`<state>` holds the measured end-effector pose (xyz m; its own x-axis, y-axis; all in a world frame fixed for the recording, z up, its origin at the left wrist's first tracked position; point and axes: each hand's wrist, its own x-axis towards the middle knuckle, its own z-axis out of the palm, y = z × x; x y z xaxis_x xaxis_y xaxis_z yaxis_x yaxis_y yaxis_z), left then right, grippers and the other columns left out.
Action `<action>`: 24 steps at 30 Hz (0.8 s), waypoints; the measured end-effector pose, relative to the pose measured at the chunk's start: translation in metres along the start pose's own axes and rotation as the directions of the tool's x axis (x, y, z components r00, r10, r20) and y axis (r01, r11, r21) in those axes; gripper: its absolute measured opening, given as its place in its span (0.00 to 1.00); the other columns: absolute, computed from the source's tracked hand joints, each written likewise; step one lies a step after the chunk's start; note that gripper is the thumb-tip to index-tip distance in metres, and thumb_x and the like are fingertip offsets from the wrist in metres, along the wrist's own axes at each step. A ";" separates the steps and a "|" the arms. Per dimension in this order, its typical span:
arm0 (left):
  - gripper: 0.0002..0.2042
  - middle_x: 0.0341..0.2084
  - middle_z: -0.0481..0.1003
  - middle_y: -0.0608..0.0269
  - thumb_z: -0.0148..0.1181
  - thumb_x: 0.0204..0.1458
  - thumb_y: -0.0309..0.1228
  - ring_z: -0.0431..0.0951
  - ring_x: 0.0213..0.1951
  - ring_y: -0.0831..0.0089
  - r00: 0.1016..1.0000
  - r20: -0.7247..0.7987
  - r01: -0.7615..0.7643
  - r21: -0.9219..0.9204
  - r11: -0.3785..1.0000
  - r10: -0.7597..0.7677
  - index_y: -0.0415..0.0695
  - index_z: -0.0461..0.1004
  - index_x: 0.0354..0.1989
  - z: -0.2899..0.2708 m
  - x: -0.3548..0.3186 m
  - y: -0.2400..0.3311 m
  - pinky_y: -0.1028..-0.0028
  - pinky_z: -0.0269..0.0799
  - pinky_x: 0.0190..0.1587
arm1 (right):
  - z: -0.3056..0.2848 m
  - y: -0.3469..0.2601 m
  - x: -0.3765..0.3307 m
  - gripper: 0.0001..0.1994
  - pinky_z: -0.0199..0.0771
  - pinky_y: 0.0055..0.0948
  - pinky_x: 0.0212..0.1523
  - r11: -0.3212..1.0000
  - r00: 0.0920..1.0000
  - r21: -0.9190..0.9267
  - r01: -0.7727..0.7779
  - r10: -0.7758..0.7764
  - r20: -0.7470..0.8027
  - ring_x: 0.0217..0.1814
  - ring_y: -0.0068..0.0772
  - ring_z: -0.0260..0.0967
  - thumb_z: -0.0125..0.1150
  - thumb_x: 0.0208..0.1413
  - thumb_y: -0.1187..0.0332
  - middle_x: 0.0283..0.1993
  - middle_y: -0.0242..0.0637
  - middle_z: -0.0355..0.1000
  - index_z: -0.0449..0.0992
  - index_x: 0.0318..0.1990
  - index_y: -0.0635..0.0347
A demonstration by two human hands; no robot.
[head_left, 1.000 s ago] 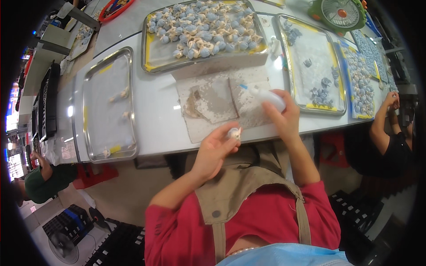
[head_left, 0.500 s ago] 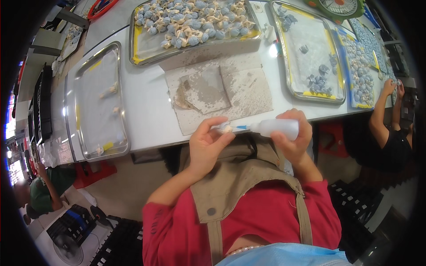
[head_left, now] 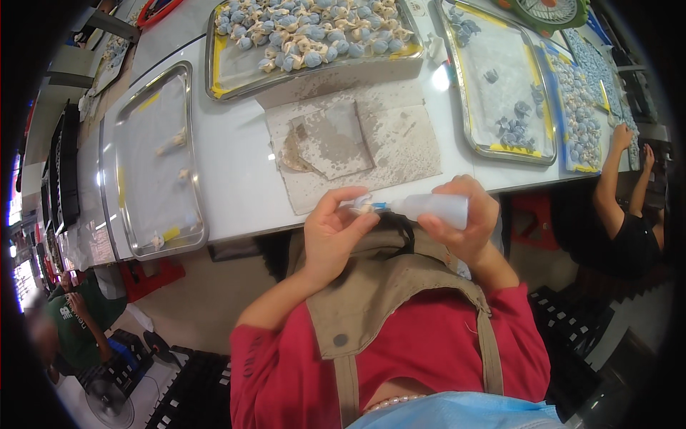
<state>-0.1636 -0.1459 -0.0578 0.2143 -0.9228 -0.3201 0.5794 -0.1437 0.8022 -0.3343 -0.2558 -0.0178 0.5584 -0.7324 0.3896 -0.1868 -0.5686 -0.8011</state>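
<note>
Tabletop: white tabletop (head_left: 236,179) with steel trays; far tray (head_left: 229,68) heaped with small blue and cream pieces, left tray (head_left: 153,143) nearly bare, a dusty grey mat (head_left: 400,136) in the middle
Right hand: right hand (head_left: 464,222), grip clamped around a translucent squeeze bottle (head_left: 432,207) at the near edge
Left hand: left hand (head_left: 332,232), fingertips pinched together on a small cream piece (head_left: 363,206)
Key relation: bottle's long axis runs left-right, its blue nozzle (head_left: 379,206) pointing left and touching the piece; left hand holds the piece just beside the nozzle tip
Other: another person's forearm (head_left: 607,189) at the far right

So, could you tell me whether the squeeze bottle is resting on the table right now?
No, the right hand holds the squeeze bottle above the table edge, its tip at the left hand.
</note>
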 end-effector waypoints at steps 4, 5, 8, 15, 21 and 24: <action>0.18 0.38 0.72 0.58 0.56 0.48 0.16 0.72 0.39 0.78 1.000 0.005 -0.008 0.002 1.000 0.008 0.36 0.63 0.49 -0.001 0.000 -0.001 0.80 0.69 0.43 | 0.000 0.001 -0.001 0.16 0.69 0.21 0.24 1.000 1.000 0.005 -0.027 0.027 -0.008 0.25 0.25 0.70 0.72 0.38 0.68 0.26 0.36 0.71 0.71 0.32 0.64; 0.18 0.37 0.72 0.58 0.56 0.48 0.16 0.72 0.39 0.78 1.000 0.005 -0.006 0.001 1.000 0.006 0.36 0.63 0.48 -0.001 0.000 -0.001 0.80 0.69 0.42 | 0.000 0.002 -0.002 0.16 0.69 0.21 0.24 0.999 0.999 0.010 -0.039 0.039 -0.009 0.25 0.24 0.70 0.72 0.38 0.68 0.26 0.36 0.71 0.71 0.32 0.64; 0.17 0.39 0.71 0.57 0.56 0.48 0.17 0.73 0.39 0.77 1.000 0.002 -0.007 0.000 1.000 0.007 0.36 0.63 0.48 -0.001 0.002 -0.002 0.79 0.69 0.42 | -0.001 -0.002 -0.002 0.15 0.69 0.20 0.25 0.993 0.995 0.080 -0.092 0.094 -0.018 0.25 0.21 0.69 0.71 0.39 0.70 0.26 0.35 0.71 0.70 0.33 0.64; 0.17 0.43 0.69 0.55 0.56 0.49 0.20 0.75 0.39 0.71 1.000 -0.021 -0.008 -0.013 1.000 0.007 0.36 0.62 0.47 0.002 0.003 -0.002 0.77 0.70 0.42 | -0.004 0.005 -0.004 0.15 0.68 0.18 0.25 0.989 0.992 0.090 -0.119 0.122 -0.030 0.25 0.17 0.68 0.70 0.40 0.73 0.26 0.34 0.71 0.70 0.33 0.64; 0.17 0.43 0.69 0.55 0.56 0.49 0.21 0.75 0.39 0.71 1.000 -0.018 0.004 -0.014 1.000 -0.004 0.36 0.62 0.48 0.003 0.003 -0.002 0.77 0.70 0.42 | -0.002 0.002 -0.004 0.14 0.67 0.18 0.23 0.961 0.978 0.182 -0.206 0.210 -0.004 0.23 0.18 0.68 0.70 0.40 0.73 0.25 0.34 0.71 0.70 0.33 0.64; 0.17 0.42 0.69 0.55 0.56 0.50 0.22 0.75 0.39 0.71 1.000 -0.017 0.005 -0.009 1.000 -0.005 0.36 0.62 0.48 0.003 0.002 -0.002 0.77 0.70 0.41 | -0.001 0.005 -0.002 0.14 0.67 0.18 0.22 0.985 0.991 0.113 -0.130 0.133 -0.019 0.23 0.18 0.68 0.70 0.40 0.73 0.25 0.34 0.71 0.70 0.33 0.64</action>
<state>-0.1662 -0.1489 -0.0584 0.2250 -0.9157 -0.3329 0.5875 -0.1450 0.7961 -0.3369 -0.2574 -0.0225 0.5131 -0.8086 0.2878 -0.1657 -0.4223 -0.8912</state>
